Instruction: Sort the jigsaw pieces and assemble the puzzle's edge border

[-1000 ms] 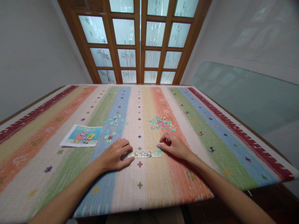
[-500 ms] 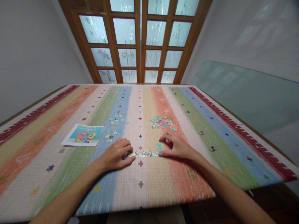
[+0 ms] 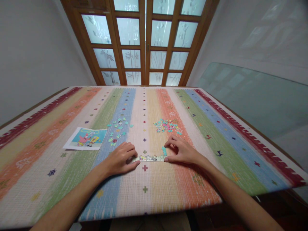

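A narrow strip of joined jigsaw pieces (image 3: 150,158) lies crosswise on the striped cloth, close to the table's front. My left hand (image 3: 122,158) is closed at its left end, the thumb along the lower edge and the curled fingers above. At the right end, my right hand (image 3: 181,150) grips the corner between thumb and bent fingers. Teal pieces (image 3: 164,150) rise from that corner, partly hidden by the right fingers. Beyond the right hand sits a dense heap of loose jigsaw pieces (image 3: 166,125). More teal pieces (image 3: 123,133) are scattered beyond the left hand.
A printed picture (image 3: 89,140) of cartoon figures lies left of my left hand, its edge slightly lifted. The striped tablecloth (image 3: 144,205) covers the table. Glass-paned wooden doors (image 3: 145,48) stand behind it, and a pale glass panel (image 3: 252,102) is at right.
Almost nothing differs. Both hands keep their places at the strip's ends, and the loose pieces lie as before.
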A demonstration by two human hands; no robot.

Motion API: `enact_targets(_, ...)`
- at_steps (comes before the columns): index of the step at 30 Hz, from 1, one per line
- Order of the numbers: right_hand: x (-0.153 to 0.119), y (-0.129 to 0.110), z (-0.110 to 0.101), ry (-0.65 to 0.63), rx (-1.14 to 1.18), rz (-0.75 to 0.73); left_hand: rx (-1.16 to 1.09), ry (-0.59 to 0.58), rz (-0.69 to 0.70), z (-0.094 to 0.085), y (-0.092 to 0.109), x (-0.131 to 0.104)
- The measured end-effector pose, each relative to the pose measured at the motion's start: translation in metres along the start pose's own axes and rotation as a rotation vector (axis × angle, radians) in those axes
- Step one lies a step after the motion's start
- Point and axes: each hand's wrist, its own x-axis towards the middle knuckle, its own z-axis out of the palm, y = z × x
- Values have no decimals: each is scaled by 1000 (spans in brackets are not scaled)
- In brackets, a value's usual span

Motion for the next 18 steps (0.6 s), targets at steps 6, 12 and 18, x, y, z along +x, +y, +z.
enact_targets(6,0,-1,0,4,7,-5,-2,3,3,1,-1,0)
enact_targets(12,1,-2,-1,0,16,-5,-13,-11,-24,-1,2,2)
enact_targets(18,1,1,2,38,4,-16,21,-5,-56,-3,-2,2)
